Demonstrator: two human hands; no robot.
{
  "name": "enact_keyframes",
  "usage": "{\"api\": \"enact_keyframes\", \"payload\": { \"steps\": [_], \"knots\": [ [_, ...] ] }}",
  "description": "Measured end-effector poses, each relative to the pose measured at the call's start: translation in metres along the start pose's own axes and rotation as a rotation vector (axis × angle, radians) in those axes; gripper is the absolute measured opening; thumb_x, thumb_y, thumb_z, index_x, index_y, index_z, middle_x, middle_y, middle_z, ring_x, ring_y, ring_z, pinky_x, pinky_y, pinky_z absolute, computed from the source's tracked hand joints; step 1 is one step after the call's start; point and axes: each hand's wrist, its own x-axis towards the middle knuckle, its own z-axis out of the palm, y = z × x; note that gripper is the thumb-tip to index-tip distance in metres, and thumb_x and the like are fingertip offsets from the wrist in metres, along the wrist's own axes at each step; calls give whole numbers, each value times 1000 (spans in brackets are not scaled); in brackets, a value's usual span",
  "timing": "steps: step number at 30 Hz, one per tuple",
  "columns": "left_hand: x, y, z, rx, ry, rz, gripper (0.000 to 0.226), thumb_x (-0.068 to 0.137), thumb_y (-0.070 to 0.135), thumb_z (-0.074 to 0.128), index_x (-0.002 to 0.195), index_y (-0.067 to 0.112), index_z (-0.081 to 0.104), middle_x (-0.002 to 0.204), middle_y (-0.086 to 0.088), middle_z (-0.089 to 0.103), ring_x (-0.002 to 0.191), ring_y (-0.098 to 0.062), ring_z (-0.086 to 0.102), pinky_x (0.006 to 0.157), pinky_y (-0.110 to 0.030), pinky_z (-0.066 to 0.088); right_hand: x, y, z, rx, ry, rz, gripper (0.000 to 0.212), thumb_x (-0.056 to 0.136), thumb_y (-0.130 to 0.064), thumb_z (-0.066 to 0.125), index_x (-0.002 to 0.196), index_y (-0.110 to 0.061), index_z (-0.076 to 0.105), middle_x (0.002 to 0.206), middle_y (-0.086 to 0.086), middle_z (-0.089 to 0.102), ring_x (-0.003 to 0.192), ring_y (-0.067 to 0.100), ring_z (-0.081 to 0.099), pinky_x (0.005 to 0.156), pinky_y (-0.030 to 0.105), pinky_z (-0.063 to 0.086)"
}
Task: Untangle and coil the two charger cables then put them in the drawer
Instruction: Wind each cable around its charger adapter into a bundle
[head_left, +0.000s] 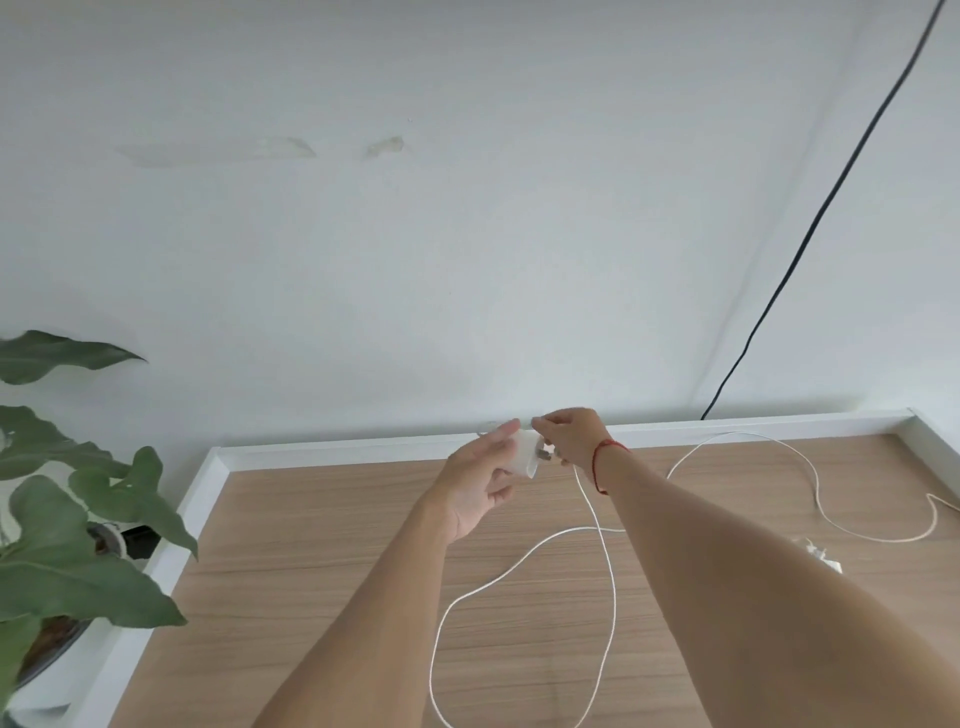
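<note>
My left hand (480, 480) holds a white charger plug (525, 456) up above the wooden table top (322, 551), near its far edge. My right hand (569, 435) pinches the end of a white cable (605, 551) right at the plug. That cable hangs down from my hands and lies in a big loose loop on the table between my forearms. A second white cable (815, 483) trails across the right side of the table, and a small white plug (826, 558) lies beside my right forearm. No drawer is in view.
A white raised rim (332, 446) frames the table at the back and sides. A leafy green plant (67, 525) in a white pot stands at the left. A black cord (810, 234) runs down the white wall behind the table's far right.
</note>
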Motion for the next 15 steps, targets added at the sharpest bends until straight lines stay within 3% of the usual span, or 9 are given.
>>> {"api": "enact_keyframes", "payload": {
  "steps": [4,7,10,15],
  "knots": [
    [9,9,-3,-168,-13,64,35,96,7,56,128,21,59,121,-13,63,94,-25,69,83,-34,58,-10,14,17,-2,-118,155,20,94,-16,55,75,-13,60,66,0,53,49,13,39,38,19,34],
    [16,5,-8,-127,91,121,33,93,6,61,125,15,62,125,-15,60,98,-26,70,83,-32,59,-12,8,26,-125,-230,133,14,93,-18,56,81,-15,63,67,-1,54,50,13,39,44,22,38],
    [20,0,-14,-93,158,162,30,92,6,62,122,8,63,119,-16,64,89,-25,71,72,-26,60,-10,-1,29,-196,-259,80,14,91,-16,53,88,-13,66,68,0,53,53,15,41,48,23,40],
    [26,2,-20,-56,126,120,18,91,8,64,109,7,68,118,-11,65,105,-29,66,82,-26,59,-8,3,38,-140,-228,111,19,91,-10,47,89,-13,66,69,-1,53,56,14,42,51,22,38]
  ]
}}
